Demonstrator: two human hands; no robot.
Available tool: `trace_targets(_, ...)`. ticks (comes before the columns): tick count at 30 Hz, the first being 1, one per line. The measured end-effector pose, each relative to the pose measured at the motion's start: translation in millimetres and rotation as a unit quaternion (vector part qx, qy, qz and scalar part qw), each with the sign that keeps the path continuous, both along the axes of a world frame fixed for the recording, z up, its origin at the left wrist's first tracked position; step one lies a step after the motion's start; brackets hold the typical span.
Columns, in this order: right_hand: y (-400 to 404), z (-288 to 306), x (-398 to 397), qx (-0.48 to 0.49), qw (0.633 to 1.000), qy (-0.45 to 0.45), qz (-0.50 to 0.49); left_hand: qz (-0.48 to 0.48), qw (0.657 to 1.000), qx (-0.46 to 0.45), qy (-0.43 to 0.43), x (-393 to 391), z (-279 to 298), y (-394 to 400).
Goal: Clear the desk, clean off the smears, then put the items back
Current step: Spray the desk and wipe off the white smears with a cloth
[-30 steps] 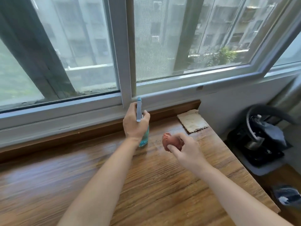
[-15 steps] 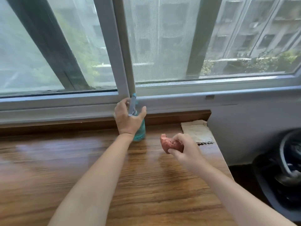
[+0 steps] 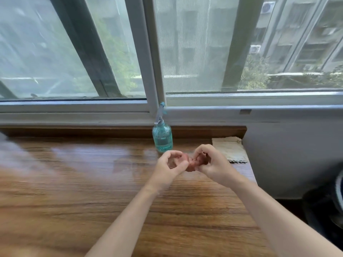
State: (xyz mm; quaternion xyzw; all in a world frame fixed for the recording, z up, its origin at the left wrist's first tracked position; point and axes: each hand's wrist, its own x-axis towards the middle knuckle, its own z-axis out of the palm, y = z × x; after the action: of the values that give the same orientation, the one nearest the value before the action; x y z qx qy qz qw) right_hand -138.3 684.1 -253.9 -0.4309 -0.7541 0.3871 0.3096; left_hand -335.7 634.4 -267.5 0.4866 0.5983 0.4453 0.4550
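A small crumpled pink cloth hangs just above the wooden desk, held between both hands. My right hand pinches its right side with curled fingers. My left hand grips its left side, thumb and fingers curled round it. Behind the hands, a teal glass spray bottle stands upright on the desk by the window sill, with no hand on it.
A beige cloth lies flat at the desk's far right corner. The window frame runs along the back. Right of the desk edge, dark equipment sits on the floor.
My left hand has let go of the spray bottle, which now stands by the sill, and has come to the pink cloth in my right hand. The view swung left.
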Motion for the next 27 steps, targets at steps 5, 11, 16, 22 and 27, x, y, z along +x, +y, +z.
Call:
trace_targets(5,-8.6,-4.7,-2.6,0.010,0.998,0.040,-0.043,-0.021,0.995,-0.076,-0.068,-17.8,4.6,-2.7)
trace_targets(11,-24.3,-11.9,-8.2,-0.059,0.986,0.055,-0.146,-0.019,0.998,-0.038,-0.044,-17.9,6.5,-8.3)
trace_targets(16,-28.4,-9.9,-7.0,-0.090,0.983,0.075,-0.142,-0.036,0.999,-0.019,-0.004,-17.2,6.6,-11.5)
trace_targets(22,-32.1,-0.9,-5.2,-0.137,0.978,0.128,-0.088,-0.046,0.998,0.027,-0.019,-14.6,11.8,-8.8)
trace_targets(27,-24.8,-4.4,-7.1,-0.043,0.983,0.091,-0.152,-0.038,0.998,-0.005,-0.046,-16.0,15.2,-2.6)
